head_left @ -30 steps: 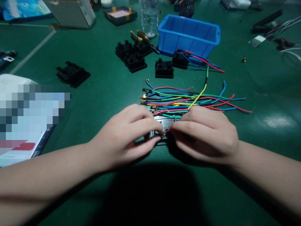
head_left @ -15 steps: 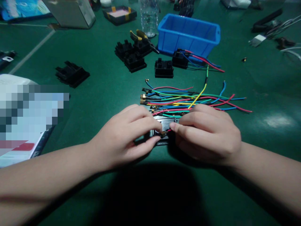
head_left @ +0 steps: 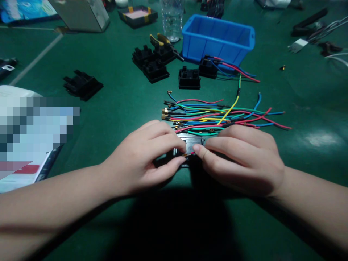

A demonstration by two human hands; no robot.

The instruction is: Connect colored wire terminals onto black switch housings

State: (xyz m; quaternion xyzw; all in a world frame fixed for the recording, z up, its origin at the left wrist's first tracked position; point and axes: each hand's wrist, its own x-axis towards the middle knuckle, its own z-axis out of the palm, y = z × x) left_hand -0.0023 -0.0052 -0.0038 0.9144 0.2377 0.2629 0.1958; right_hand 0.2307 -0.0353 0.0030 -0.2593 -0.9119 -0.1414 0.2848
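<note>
Just in front of me a black plastic socket housing point(head_left: 195, 140) lies between my hands, partly covered by fingers. My left hand point(head_left: 148, 152) is closed on its left side, thumb and forefinger curled at the edge. Between the thumb and forefinger of my right hand point(head_left: 241, 157) is a short red wire point(head_left: 193, 153). The wire's brass-coloured terminal point(head_left: 185, 155) reaches over the housing to my left fingertips. Most of the wire is hidden under my right hand. Right behind the housing lies a bundle of coloured wires point(head_left: 206, 114) with brass terminals at their left ends.
Several black housings point(head_left: 189, 78) stand farther back, with yellow-handled pliers point(head_left: 162, 40) beside them. Behind are a blue bin point(head_left: 214, 45) and a clear bottle point(head_left: 172, 21). Another housing point(head_left: 83, 85) and a blurred-out phone-like object point(head_left: 35, 141) lie left. Cables point(head_left: 326, 32) lie far right.
My right hand has turned slightly and its thumb has moved a little left with the red wire. The terminal has shifted left towards my left fingertips. My left hand has barely moved.
</note>
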